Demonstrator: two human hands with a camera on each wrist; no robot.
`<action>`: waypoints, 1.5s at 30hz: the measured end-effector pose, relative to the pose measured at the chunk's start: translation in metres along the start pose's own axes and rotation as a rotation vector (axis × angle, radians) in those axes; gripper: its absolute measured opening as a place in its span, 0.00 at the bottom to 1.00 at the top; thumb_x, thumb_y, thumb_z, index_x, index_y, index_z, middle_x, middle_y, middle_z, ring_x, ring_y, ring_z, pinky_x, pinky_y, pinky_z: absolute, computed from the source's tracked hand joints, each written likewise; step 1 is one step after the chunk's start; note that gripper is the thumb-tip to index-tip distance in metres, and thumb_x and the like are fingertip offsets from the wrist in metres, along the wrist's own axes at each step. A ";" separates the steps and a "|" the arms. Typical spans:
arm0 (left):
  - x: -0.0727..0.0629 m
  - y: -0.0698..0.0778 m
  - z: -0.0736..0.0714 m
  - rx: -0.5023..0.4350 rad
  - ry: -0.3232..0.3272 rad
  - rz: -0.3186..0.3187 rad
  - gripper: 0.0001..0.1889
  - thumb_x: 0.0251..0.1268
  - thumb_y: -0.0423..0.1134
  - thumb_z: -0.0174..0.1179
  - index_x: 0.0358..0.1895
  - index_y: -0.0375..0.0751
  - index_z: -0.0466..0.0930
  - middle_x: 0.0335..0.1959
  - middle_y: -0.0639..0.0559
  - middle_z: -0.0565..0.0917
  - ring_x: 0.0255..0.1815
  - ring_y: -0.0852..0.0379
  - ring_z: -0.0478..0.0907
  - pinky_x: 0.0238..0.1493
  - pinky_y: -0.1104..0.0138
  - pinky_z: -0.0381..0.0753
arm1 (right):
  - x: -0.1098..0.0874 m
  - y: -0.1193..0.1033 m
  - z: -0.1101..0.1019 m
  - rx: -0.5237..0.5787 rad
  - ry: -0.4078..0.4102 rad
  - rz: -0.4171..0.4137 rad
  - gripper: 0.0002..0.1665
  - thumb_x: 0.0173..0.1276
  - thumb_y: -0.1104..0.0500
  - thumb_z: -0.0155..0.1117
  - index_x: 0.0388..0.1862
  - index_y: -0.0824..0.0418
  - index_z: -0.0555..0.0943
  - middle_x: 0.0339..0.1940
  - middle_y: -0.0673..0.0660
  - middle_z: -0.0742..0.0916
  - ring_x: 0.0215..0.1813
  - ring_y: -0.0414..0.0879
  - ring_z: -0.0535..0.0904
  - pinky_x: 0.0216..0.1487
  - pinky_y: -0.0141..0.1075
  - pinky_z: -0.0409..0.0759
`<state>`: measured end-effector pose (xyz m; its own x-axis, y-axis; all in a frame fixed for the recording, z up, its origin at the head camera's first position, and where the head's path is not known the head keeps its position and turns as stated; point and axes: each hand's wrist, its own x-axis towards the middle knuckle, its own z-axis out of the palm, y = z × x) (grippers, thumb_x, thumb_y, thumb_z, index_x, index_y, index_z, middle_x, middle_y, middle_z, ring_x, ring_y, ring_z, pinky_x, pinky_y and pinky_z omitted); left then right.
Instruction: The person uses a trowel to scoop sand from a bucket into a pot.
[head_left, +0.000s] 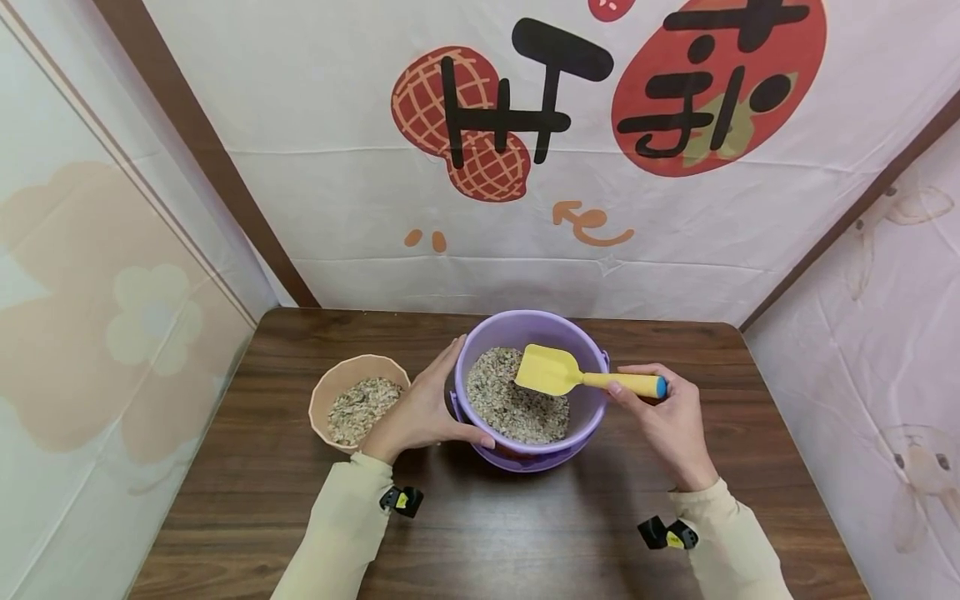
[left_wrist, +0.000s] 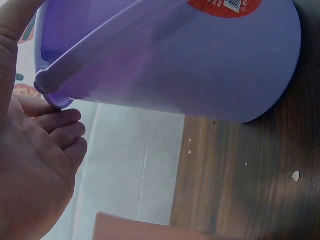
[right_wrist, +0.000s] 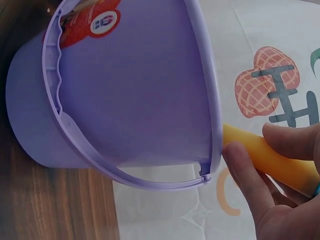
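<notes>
A purple bucket [head_left: 525, 460] stands at the back middle of the table, partly filled with speckled beige, flaky grains [head_left: 498, 400]. My left hand [head_left: 423, 417] holds its rim from the left, thumb at the front and fingers along the far left side. My right hand [head_left: 667, 421] grips a yellow toy shovel [head_left: 551, 371] by its handle. The shovel's blade lies over the bucket's opening, above the grains, with no grains showing on its visible face. In the right wrist view, the shovel's yellow handle [right_wrist: 265, 152] passes just beyond the bucket's rim.
Left of the bucket is a peach, many-sided bowl [head_left: 321, 400] holding similar flaky grains [head_left: 362, 408], partly behind my left hand. A few crumbs [left_wrist: 296, 176] dot the wooden table [head_left: 495, 533]. Printed cloth [head_left: 330, 192] hangs behind the table. The bucket's handle [right_wrist: 95, 155] hangs down its near side.
</notes>
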<state>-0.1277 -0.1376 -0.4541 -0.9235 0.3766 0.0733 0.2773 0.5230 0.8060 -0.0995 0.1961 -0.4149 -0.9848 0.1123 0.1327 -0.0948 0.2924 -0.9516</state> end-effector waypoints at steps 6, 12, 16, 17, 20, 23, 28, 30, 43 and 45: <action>0.001 0.000 0.000 -0.006 -0.003 -0.009 0.78 0.24 0.67 0.84 0.84 0.56 0.42 0.83 0.47 0.47 0.80 0.46 0.50 0.74 0.44 0.59 | 0.005 -0.001 -0.003 -0.169 -0.016 -0.079 0.19 0.63 0.59 0.78 0.50 0.67 0.86 0.38 0.61 0.89 0.33 0.38 0.80 0.29 0.28 0.79; 0.001 -0.001 0.000 -0.009 -0.004 -0.009 0.78 0.24 0.68 0.83 0.84 0.57 0.42 0.83 0.48 0.47 0.80 0.47 0.50 0.75 0.45 0.58 | 0.010 -0.005 -0.002 -0.257 -0.015 -0.080 0.17 0.63 0.57 0.77 0.48 0.64 0.87 0.38 0.59 0.88 0.32 0.42 0.79 0.28 0.29 0.78; 0.001 -0.003 0.000 -0.007 -0.005 -0.012 0.77 0.25 0.69 0.83 0.84 0.58 0.42 0.83 0.49 0.47 0.80 0.47 0.50 0.75 0.46 0.58 | 0.014 -0.004 0.002 -0.271 -0.012 -0.070 0.17 0.64 0.57 0.77 0.48 0.65 0.87 0.38 0.59 0.88 0.33 0.44 0.80 0.29 0.29 0.79; 0.001 -0.003 0.000 -0.007 -0.004 -0.011 0.77 0.25 0.69 0.83 0.84 0.58 0.42 0.83 0.49 0.47 0.80 0.47 0.50 0.75 0.46 0.58 | 0.015 -0.004 0.003 -0.270 -0.010 -0.070 0.17 0.64 0.57 0.77 0.48 0.64 0.87 0.38 0.59 0.88 0.33 0.44 0.80 0.29 0.29 0.80; 0.000 -0.002 0.000 -0.008 0.000 -0.006 0.77 0.24 0.69 0.83 0.84 0.56 0.43 0.83 0.48 0.48 0.80 0.47 0.50 0.75 0.46 0.58 | 0.017 -0.004 0.006 -0.253 -0.001 -0.076 0.17 0.62 0.58 0.78 0.47 0.64 0.87 0.37 0.59 0.88 0.33 0.43 0.80 0.30 0.28 0.80; 0.000 -0.002 0.001 -0.004 0.006 -0.004 0.78 0.24 0.68 0.84 0.84 0.55 0.43 0.83 0.47 0.49 0.80 0.47 0.50 0.75 0.46 0.58 | 0.018 -0.004 0.009 -0.216 0.003 -0.080 0.17 0.61 0.60 0.79 0.47 0.65 0.87 0.38 0.58 0.88 0.33 0.42 0.81 0.31 0.28 0.81; 0.000 -0.001 0.001 -0.002 0.009 -0.005 0.78 0.24 0.67 0.84 0.84 0.55 0.43 0.83 0.47 0.49 0.80 0.46 0.51 0.75 0.45 0.58 | 0.021 -0.004 0.016 -0.153 0.007 -0.069 0.17 0.61 0.62 0.79 0.48 0.67 0.87 0.37 0.60 0.88 0.33 0.40 0.83 0.33 0.28 0.82; 0.000 -0.001 0.001 -0.008 0.007 -0.007 0.78 0.24 0.67 0.84 0.84 0.55 0.43 0.83 0.47 0.49 0.80 0.46 0.51 0.74 0.45 0.59 | 0.023 -0.003 0.019 -0.139 0.015 -0.063 0.17 0.61 0.62 0.79 0.47 0.67 0.87 0.37 0.60 0.88 0.33 0.40 0.82 0.33 0.27 0.82; -0.001 -0.001 0.001 -0.034 0.003 -0.012 0.78 0.23 0.68 0.83 0.84 0.58 0.42 0.83 0.50 0.49 0.80 0.49 0.51 0.74 0.45 0.59 | 0.036 0.002 0.037 -0.120 0.054 -0.065 0.17 0.61 0.64 0.78 0.47 0.68 0.86 0.38 0.62 0.88 0.35 0.42 0.82 0.35 0.25 0.81; -0.001 -0.001 0.001 -0.037 0.002 -0.010 0.78 0.23 0.68 0.84 0.84 0.58 0.42 0.83 0.50 0.48 0.80 0.49 0.51 0.74 0.45 0.59 | 0.037 0.001 0.039 -0.152 0.061 -0.069 0.16 0.61 0.63 0.78 0.47 0.66 0.86 0.38 0.61 0.88 0.35 0.42 0.83 0.35 0.25 0.81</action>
<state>-0.1270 -0.1379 -0.4554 -0.9267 0.3699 0.0659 0.2578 0.4986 0.8276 -0.1417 0.1639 -0.4221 -0.9654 0.1434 0.2177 -0.1346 0.4411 -0.8873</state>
